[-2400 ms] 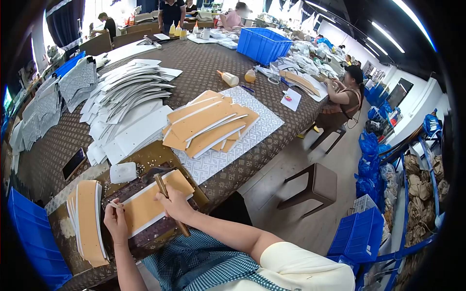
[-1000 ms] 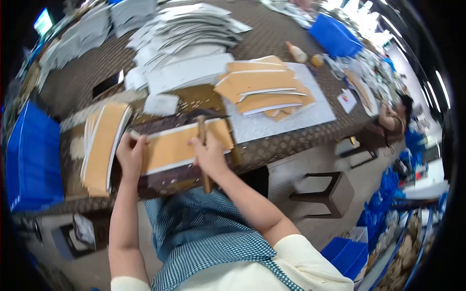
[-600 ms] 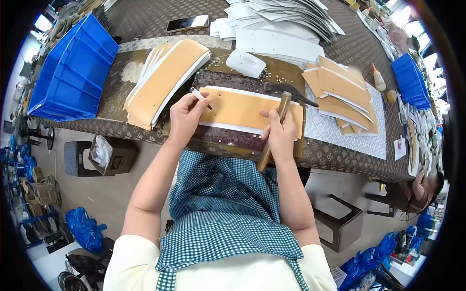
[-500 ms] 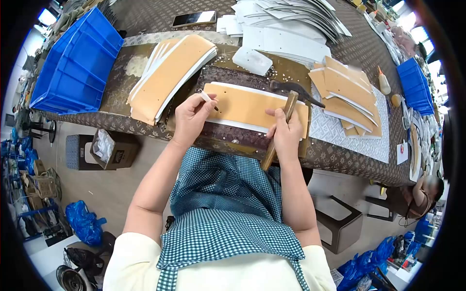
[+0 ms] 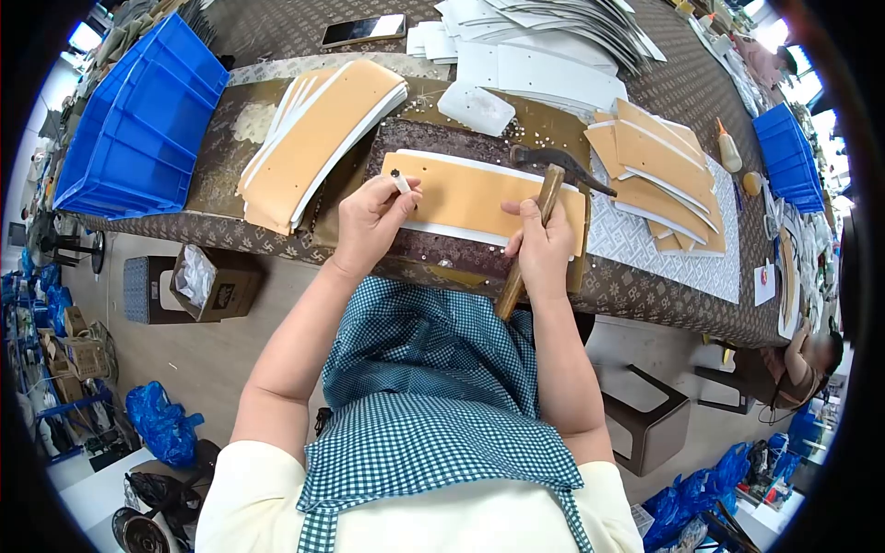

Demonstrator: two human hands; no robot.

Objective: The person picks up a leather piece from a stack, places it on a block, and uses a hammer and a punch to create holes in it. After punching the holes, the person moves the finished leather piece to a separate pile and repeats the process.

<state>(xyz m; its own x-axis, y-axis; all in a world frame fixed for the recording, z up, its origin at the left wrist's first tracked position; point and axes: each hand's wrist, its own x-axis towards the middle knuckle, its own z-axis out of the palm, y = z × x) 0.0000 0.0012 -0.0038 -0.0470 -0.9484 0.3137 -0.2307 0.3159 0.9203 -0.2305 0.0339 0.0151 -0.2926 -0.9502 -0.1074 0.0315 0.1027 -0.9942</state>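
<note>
My left hand (image 5: 371, 221) pinches a short white-wrapped punch (image 5: 400, 182), its dark end pointing up, over the left part of a tan curved panel (image 5: 470, 195). White sheet edges show under that panel, which lies on a dark, worn block (image 5: 442, 141). In my right hand (image 5: 546, 247) is a hammer (image 5: 564, 162), gripped by its wooden handle. The dark metal head sits above the panel's right end, and my thumb and fingertips are close to the panel; contact is hard to tell. Small holes mark the panel.
Left of the block lies a stack of tan and white panels (image 5: 318, 147); more tan panels (image 5: 664, 189) lie right. White sheets (image 5: 544, 69), a phone (image 5: 364, 30) and a white block (image 5: 477, 109) are behind. Blue bins (image 5: 138, 129) flank the table. A glue bottle (image 5: 728, 147) stands right.
The punch has turned in my left fingers: its dark end pointed down at the panel before and now points up. My right hand and the hammer have hardly moved.
</note>
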